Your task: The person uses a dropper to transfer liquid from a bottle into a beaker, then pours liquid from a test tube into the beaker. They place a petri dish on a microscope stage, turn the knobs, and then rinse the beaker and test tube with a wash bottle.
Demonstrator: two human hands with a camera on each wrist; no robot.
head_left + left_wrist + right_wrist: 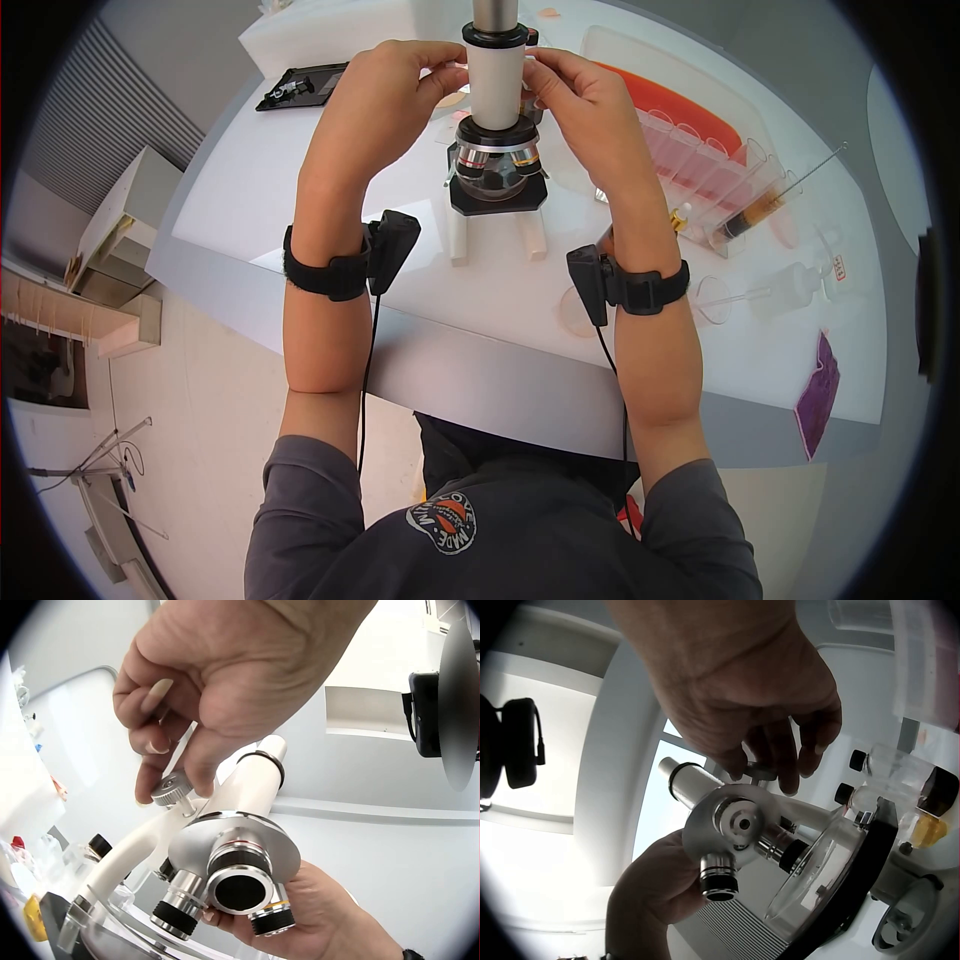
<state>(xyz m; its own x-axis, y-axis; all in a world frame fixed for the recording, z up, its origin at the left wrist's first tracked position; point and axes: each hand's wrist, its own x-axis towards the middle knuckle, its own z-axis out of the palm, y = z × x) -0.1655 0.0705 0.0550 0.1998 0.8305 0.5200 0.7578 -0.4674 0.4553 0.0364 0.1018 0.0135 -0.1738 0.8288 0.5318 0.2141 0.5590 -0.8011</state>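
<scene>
A white microscope [495, 90] stands upright in front of the person, with a ring of metal objective lenses [240, 877] under its tube. My left hand [375, 110] pinches the ridged metal focus knob [171, 789] on one side between thumb and fingers. On the opposite side, my right hand [590, 105] has its thumb and fingers curled on the matching knob [759, 771]. Below the lenses, a clear round dish [780, 904] lies on the black stage [847, 892]. In the head view the tube partly hides the fingertips.
Right of the microscope are a rack of clear test tubes [700, 165], an orange-red tray [725, 115], a clear bottle [795, 285] and a purple packet [818, 395]. A black case [310, 85] lies at back left. The grey table edge [480, 385] runs in front of the person.
</scene>
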